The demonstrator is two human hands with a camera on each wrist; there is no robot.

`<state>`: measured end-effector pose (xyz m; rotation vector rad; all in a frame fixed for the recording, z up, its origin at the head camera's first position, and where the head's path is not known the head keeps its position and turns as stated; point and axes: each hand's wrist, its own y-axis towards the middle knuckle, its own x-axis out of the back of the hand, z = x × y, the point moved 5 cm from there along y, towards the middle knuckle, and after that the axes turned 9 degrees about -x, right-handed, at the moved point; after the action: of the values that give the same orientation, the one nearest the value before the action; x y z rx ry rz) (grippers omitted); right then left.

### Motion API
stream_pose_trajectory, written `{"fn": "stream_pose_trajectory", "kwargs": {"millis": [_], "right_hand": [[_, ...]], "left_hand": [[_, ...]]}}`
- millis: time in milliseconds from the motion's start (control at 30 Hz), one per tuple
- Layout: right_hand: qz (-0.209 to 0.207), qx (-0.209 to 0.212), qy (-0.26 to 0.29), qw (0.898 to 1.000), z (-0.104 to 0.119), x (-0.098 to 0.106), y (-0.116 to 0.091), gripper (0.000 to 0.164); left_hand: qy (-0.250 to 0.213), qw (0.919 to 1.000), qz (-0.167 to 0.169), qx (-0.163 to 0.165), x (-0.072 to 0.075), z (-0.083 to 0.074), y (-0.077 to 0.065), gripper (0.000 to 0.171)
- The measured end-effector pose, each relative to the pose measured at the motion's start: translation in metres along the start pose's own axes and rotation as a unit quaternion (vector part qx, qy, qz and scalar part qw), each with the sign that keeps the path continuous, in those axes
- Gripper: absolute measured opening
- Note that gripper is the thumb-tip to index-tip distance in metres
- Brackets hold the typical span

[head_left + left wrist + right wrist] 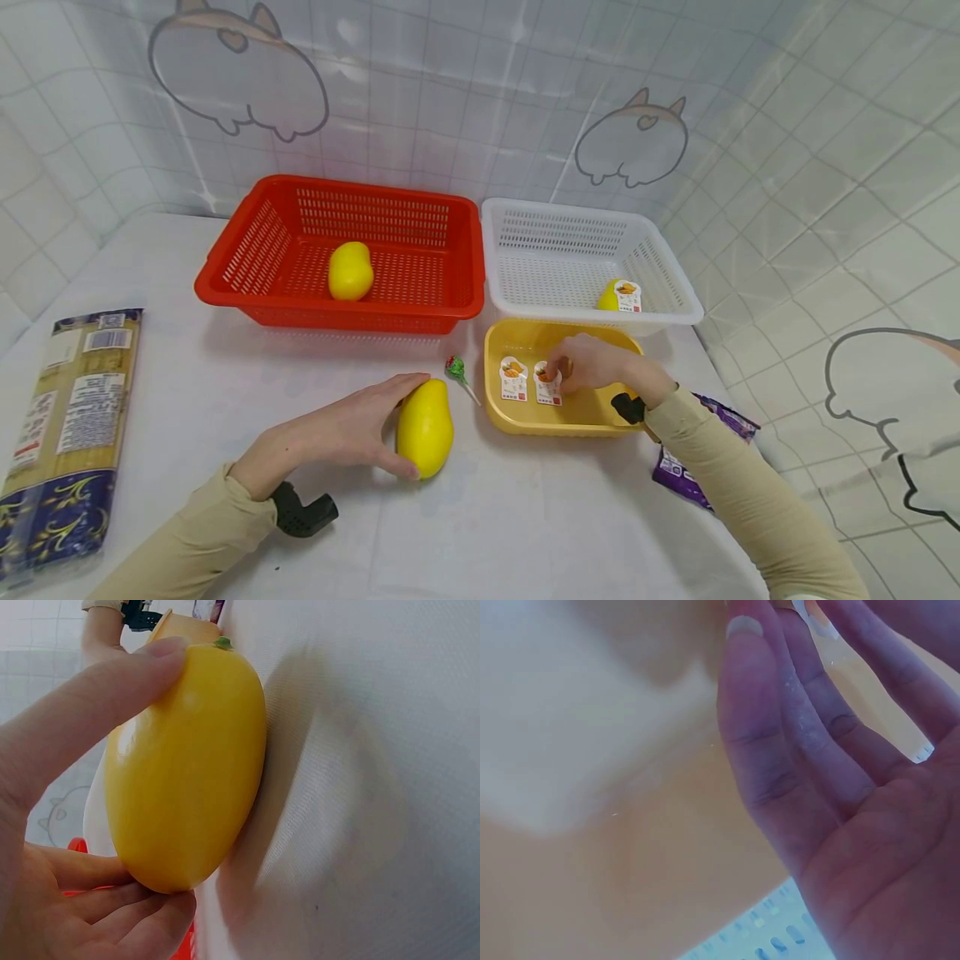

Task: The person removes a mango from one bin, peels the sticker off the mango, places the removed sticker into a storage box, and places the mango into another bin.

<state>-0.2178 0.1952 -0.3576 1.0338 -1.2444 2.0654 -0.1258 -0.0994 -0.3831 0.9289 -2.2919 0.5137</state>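
Note:
My left hand (337,429) holds a yellow mango (426,429) on the white table, thumb on one end and fingers at the other. In the left wrist view a small green stem tip shows on the mango (187,772). Inside the yellow basin (525,423), my right hand (600,364) pinches the upper part of a mango-picture label (548,392). A matching label (513,379) lies to its left. The right wrist view shows the right hand's fingers (757,727) close together, their tips mostly cut off by the top edge.
Behind stand a red basket (360,317) holding another mango (350,272) and a white basket (592,315) with a labelled mango (611,296). A lollipop (456,368) lies between mango and basin. Packaged noodles (90,400) lie left; purple packets (682,479) lie under the right forearm.

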Motion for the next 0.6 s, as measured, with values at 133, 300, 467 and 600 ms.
{"fn": "stream_pose_trajectory", "kwargs": {"millis": [133, 300, 467, 600], "right_hand": [[0.000, -0.001, 0.006, 1.000, -0.0009, 0.0001, -0.0010, 0.013], [0.002, -0.004, 0.010, 1.000, -0.0018, -0.0005, -0.0017, 0.013], [0.000, 0.010, 0.004, 1.000, -0.0013, 0.0007, -0.0030, 0.014], [-0.009, 0.016, 0.005, 1.000, -0.0002, 0.0042, -0.0057, 0.015]], "left_hand": [[-0.001, 1.0000, -0.001, 0.001, 0.0003, -0.0001, -0.0002, 0.112], [-0.001, 1.0000, 0.001, 0.004, 0.0002, -0.0003, -0.0003, 0.113], [-0.001, 1.0000, 0.001, 0.003, -0.0002, -0.0002, -0.0002, 0.113], [-0.002, 1.0000, 0.001, 0.006, 0.0000, -0.0003, -0.0001, 0.114]]}}
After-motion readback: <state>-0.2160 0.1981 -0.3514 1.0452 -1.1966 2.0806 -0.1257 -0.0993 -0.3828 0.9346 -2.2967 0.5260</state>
